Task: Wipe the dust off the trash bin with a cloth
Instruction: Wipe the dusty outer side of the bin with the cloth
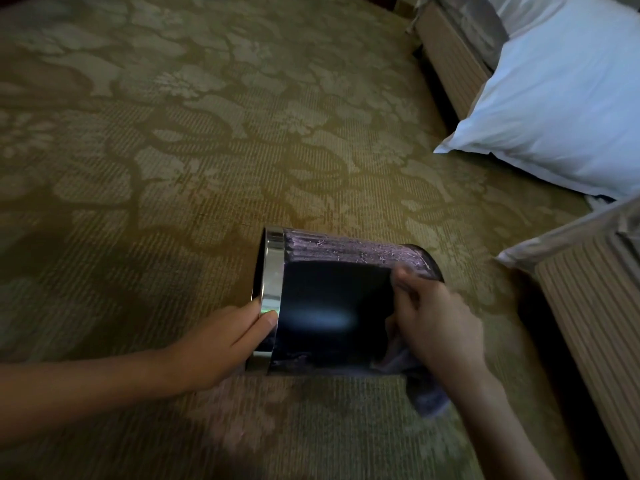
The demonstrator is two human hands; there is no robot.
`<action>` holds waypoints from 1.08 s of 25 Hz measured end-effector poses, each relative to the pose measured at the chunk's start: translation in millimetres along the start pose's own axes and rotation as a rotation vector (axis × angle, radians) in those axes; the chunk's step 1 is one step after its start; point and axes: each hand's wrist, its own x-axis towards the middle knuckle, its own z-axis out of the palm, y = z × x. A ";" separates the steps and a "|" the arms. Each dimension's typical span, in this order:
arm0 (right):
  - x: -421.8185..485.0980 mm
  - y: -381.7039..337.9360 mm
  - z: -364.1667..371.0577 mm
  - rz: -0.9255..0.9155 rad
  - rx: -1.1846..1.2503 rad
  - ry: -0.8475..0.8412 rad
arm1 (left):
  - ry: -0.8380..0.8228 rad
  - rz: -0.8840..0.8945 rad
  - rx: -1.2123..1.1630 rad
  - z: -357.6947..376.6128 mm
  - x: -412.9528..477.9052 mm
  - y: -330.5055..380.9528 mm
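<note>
Nearest the camera, at lower left of the frame, the left hand (225, 341) is seen gripping the mouth of the bin, thumb laid over the outside of the band and the other fingers hooked over its edge. At lower centre right, the right hand (436, 327) is curled round a soft, crumpled purple-grey cloth (429, 400), which is pressed to the bin's wall near its base; a loose tail hangs below the wrist.

The glossy black cylindrical trash bin (332, 299) is laid on its side at lower centre, mouth toward the left, with a polished chrome rim band (273, 265). A pale, flecked strip of dust (353, 251) is left along its upper side; the wall below is dark and reflective.

Being round and smooth, the bin could roll if the rim grip is loosened under wiping pressure. Loosened dust could be shed onto the olive, ribbed floral carpet (173, 133), and the hanging tail could be dragged through it.

A plump white pillow (561, 98) lies at upper right, and a beige striped fabric bed base (588, 323) stands at right.
</note>
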 end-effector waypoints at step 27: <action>-25.2 -70.7 28.5 -0.361 -0.086 0.054 | -0.067 0.043 -0.091 -1.2 -8.5 2.9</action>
